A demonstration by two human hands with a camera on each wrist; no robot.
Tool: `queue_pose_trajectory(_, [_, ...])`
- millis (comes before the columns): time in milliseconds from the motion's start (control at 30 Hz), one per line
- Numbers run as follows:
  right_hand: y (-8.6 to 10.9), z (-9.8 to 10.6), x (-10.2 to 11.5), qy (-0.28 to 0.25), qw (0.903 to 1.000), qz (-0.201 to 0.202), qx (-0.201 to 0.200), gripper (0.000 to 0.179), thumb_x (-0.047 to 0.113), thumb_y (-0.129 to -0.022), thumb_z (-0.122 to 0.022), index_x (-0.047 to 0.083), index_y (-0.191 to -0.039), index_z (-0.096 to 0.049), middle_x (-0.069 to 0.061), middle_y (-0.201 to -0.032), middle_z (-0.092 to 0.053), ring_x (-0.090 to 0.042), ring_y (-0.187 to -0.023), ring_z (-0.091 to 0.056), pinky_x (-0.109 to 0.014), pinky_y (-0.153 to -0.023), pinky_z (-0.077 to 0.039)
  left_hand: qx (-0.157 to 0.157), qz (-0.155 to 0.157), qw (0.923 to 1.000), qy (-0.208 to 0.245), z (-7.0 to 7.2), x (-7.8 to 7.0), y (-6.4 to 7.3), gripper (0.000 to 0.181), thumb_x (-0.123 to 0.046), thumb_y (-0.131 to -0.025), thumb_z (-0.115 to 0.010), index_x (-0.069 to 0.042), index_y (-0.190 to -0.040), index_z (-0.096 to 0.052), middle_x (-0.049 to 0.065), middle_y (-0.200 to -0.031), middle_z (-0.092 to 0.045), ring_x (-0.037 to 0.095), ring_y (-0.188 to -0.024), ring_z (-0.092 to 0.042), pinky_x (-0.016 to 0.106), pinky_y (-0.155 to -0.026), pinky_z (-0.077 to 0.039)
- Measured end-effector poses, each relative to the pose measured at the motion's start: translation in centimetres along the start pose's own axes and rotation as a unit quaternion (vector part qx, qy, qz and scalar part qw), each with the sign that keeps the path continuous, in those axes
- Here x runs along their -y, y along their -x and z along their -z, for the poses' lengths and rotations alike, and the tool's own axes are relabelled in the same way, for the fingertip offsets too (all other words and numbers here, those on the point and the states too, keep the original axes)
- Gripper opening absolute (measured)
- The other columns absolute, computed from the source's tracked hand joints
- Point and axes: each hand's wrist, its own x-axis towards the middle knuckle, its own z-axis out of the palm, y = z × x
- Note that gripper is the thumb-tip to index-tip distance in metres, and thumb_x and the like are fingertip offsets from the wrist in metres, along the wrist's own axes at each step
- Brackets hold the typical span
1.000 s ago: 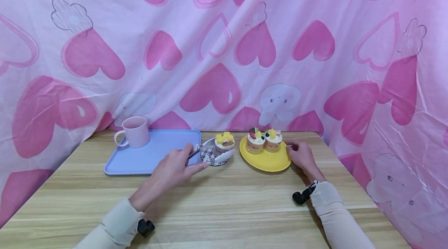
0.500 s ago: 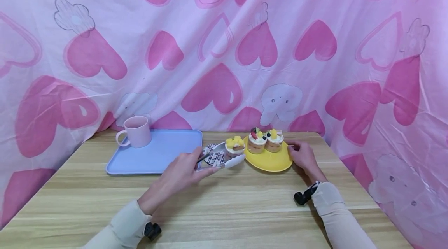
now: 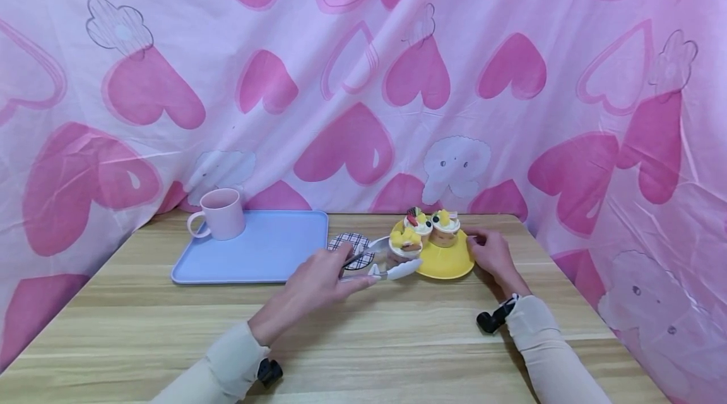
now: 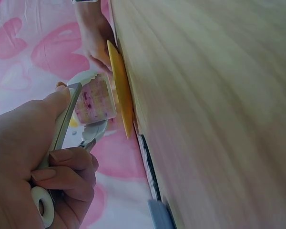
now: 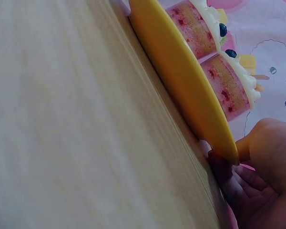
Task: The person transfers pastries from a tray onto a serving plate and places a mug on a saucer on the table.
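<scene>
My left hand (image 3: 318, 278) grips metal tongs (image 4: 64, 119) with white tips. Between those tips is a dessert cup (image 3: 404, 245) topped with yellow fruit pieces, raised at the left edge of a yellow plate (image 3: 445, 265). In the left wrist view the cup's clear wall shows pink and cream layers. Two more dessert cups, one with a strawberry (image 3: 418, 225) and one with blueberry and yellow fruit (image 3: 445, 228), stand side by side on the plate. At the plate's right rim, my right hand (image 3: 491, 252) pinches the edge, thumb above and fingers beneath, as the right wrist view shows.
A round checked coaster (image 3: 351, 246) lies between the plate and a blue tray (image 3: 267, 252). On the tray's back left stands a pink mug (image 3: 221, 214). The wooden table (image 3: 363, 341) meets a pink heart-patterned curtain (image 3: 341, 76) behind.
My left hand has carried the yellow-fruit dessert cup in the tongs from the coaster rightward to the plate's left edge, uncovering the coaster. My right hand stays at the plate's rim.
</scene>
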Motion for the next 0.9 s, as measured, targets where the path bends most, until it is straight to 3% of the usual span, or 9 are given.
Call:
queue_pose_trajectory(233, [0.0, 0.0, 0.0, -0.008, 0.9998, -0.014, 0.011, 0.037, 0.018, -0.103, -0.050, 0.010, -0.137, -0.061, -0.017, -0.119, -0.063, -0.028, -0.105, -0.057, -0.032, -0.084, -0.047, 0.009, -0.006, 0.9999, 0.002, -1.0, -0.8, -1.0, 0.064, -0.078, -0.080, -0.062, -0.021, -0.107, -0.055, -0.002, -0.071, -0.051, 0.010, -0.059, -0.050, 0.027, -0.048, -0.042])
queue_pose_trajectory(567, [0.0, 0.2, 0.1, -0.006, 0.9999, -0.012, 0.006, 0.037, 0.019, -0.103, -0.050, 0.010, -0.137, -0.061, -0.017, -0.119, -0.063, -0.027, -0.104, -0.057, -0.030, -0.081, -0.047, 0.034, -0.009, 0.9981, 0.050, -2.0, -1.8, -2.2, 0.055, -0.077, -0.080, -0.063, -0.026, -0.095, -0.049, -0.003, -0.069, -0.047, 0.009, -0.055, -0.047, 0.027, -0.045, -0.041])
queue_pose_trajectory(900, [0.0, 0.0, 0.1, -0.006, 0.9999, -0.010, 0.012, 0.038, 0.019, -0.104, -0.050, 0.009, -0.139, -0.059, -0.018, -0.121, -0.063, -0.028, -0.106, -0.057, -0.034, -0.086, -0.048, 0.057, 0.018, 0.9950, 0.080, -3.1, -2.8, -3.5, 0.062, -0.079, -0.078, -0.063, -0.020, -0.097, -0.057, -0.002, -0.071, -0.054, 0.010, -0.057, -0.052, 0.028, -0.047, -0.044])
